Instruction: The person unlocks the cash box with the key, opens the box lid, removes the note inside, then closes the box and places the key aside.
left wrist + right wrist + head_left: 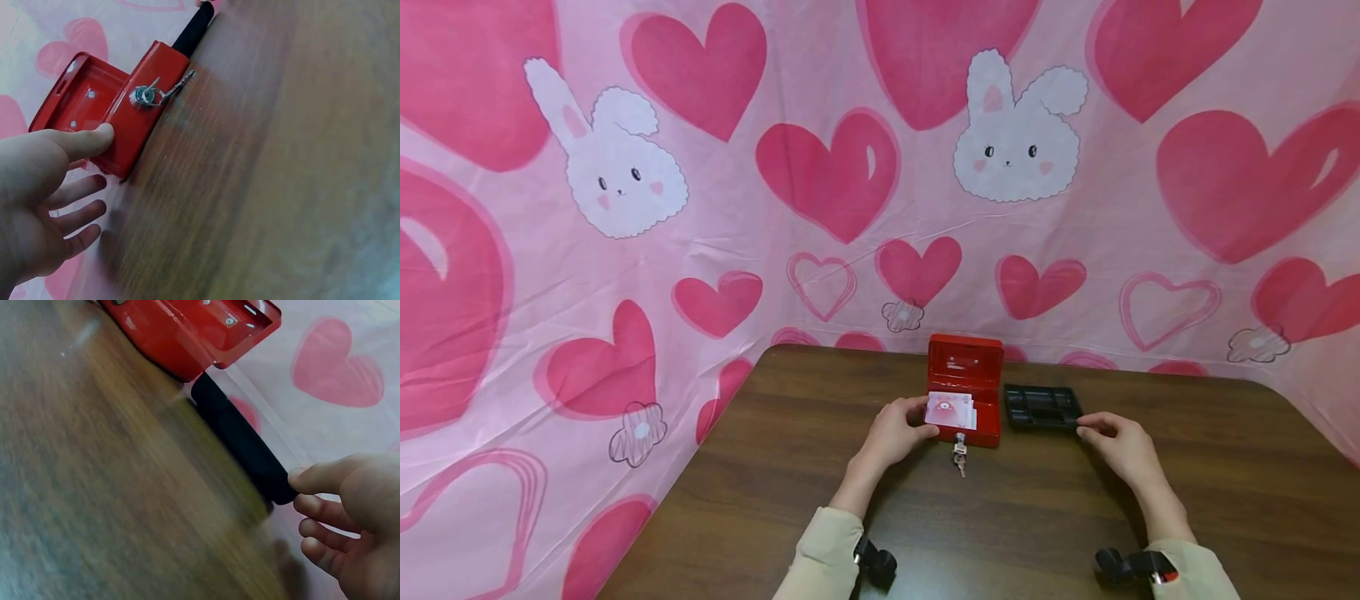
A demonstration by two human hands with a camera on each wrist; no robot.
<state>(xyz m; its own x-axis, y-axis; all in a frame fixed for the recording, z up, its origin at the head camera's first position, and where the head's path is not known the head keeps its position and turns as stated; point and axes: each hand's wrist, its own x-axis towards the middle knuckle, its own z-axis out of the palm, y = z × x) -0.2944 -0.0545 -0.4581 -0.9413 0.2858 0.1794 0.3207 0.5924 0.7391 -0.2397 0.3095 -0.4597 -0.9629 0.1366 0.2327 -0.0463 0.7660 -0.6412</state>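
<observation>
A small red cash box [988, 435] stands with its lid [964, 357] raised. Pink play-money notes [949, 411] lie inside it on the left. Keys [960, 457] hang from the lock in its front wall. My left hand [891, 435] holds the box's left end; in the left wrist view the thumb presses its front wall and the other fingers are spread beside it. Right of the box is a black compartment tray [1041, 417]. My right hand [1122, 450] pinches its right end between thumb and fingers, with the tray close over the table in the right wrist view.
A brown wooden table [1015, 517] carries the box and tray. Behind it hangs a pink cloth [925, 217] printed with hearts and rabbits, meeting the table's back edge. Black wrist cameras [880, 567] are strapped over both sleeves.
</observation>
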